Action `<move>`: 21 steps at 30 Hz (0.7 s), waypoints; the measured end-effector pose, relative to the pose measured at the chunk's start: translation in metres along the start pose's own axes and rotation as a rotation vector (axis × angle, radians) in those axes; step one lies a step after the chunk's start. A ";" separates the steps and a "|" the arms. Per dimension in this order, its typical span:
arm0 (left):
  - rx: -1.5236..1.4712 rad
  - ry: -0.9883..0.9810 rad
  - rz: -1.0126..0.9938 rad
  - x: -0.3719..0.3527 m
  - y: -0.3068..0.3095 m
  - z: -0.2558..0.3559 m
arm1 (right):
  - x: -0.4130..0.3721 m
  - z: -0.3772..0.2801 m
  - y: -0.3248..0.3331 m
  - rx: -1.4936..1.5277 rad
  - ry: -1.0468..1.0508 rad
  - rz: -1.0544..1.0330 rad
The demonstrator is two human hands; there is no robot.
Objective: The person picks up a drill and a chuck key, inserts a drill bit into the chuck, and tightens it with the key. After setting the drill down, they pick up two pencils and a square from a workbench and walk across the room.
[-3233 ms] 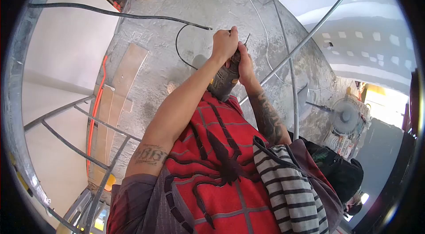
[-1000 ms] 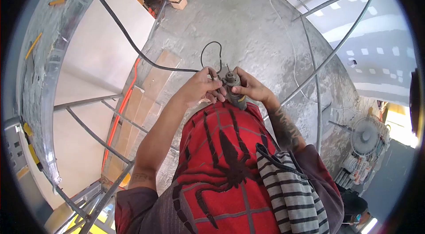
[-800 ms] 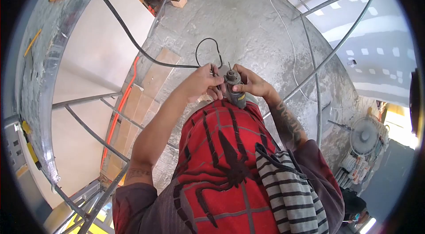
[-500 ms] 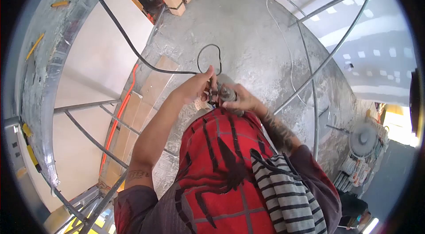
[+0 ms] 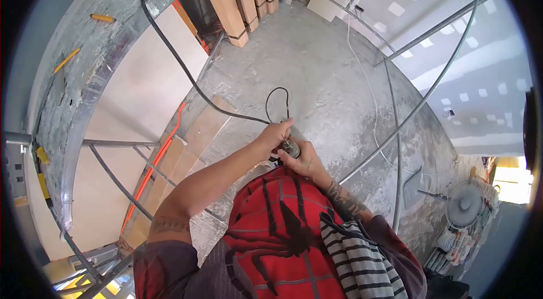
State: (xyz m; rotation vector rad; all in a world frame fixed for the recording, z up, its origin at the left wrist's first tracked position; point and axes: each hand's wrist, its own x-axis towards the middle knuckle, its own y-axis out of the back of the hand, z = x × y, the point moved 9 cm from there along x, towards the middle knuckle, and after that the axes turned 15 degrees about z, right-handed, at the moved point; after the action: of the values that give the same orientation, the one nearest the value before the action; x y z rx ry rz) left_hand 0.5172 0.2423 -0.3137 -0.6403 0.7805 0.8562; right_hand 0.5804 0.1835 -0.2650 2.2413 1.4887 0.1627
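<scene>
My right hand (image 5: 304, 159) is wrapped round a drill, whose ribbed metal chuck (image 5: 291, 149) points away from my body. Close against the chuck, my left hand (image 5: 275, 134) has its fingers pinched together; what they hold is too small and hidden to name. A black cord (image 5: 189, 77) comes down from the upper left to the left hand and makes a small loop (image 5: 277, 91) just beyond it. Most of the drill's body is hidden by my right hand and the red shirt (image 5: 283, 203).
Metal scaffold bars cross at right (image 5: 421, 104) and left (image 5: 120, 179). A plastered ledge (image 5: 85, 81) carries a yellow-handled tool (image 5: 67, 60). Long wooden boards (image 5: 225, 8) stand at the back, an orange hose (image 5: 153, 169) lies left, and a fan (image 5: 465, 204) stands right.
The view has tilted, so the surroundings sit lower in the picture. My left hand has closed in over the chuck, its fingers now more bunched. The drill stays in my right hand.
</scene>
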 end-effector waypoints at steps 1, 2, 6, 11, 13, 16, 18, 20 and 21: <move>-0.044 -0.076 -0.020 0.007 -0.004 0.003 | -0.002 -0.001 -0.002 0.005 0.003 -0.007; -0.085 -0.154 -0.040 0.011 -0.010 0.010 | -0.002 0.001 0.003 0.084 -0.047 0.046; -0.104 -0.129 -0.035 0.025 -0.021 0.006 | 0.003 0.018 0.012 0.108 -0.107 0.120; -0.039 -0.196 0.046 0.037 -0.019 0.009 | 0.006 0.021 0.019 0.121 -0.146 0.189; 0.059 -0.251 0.072 0.038 -0.023 0.013 | 0.005 0.033 0.022 0.104 -0.189 0.206; 0.098 -0.382 0.124 0.035 -0.034 0.028 | 0.005 0.046 0.032 0.146 -0.202 0.268; 0.066 -0.367 0.114 0.044 -0.044 0.027 | 0.008 0.051 0.038 0.279 -0.201 0.283; 0.212 -0.497 0.181 0.050 -0.049 0.034 | 0.005 0.058 0.044 0.335 -0.220 0.300; 0.172 -0.479 0.160 0.055 -0.054 0.031 | 0.004 0.060 0.046 0.375 -0.214 0.299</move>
State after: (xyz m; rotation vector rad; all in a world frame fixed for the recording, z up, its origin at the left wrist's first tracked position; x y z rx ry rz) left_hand 0.5961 0.2615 -0.3309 -0.2049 0.4658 1.0262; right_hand 0.6413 0.1548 -0.2993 2.6716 1.1389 -0.2823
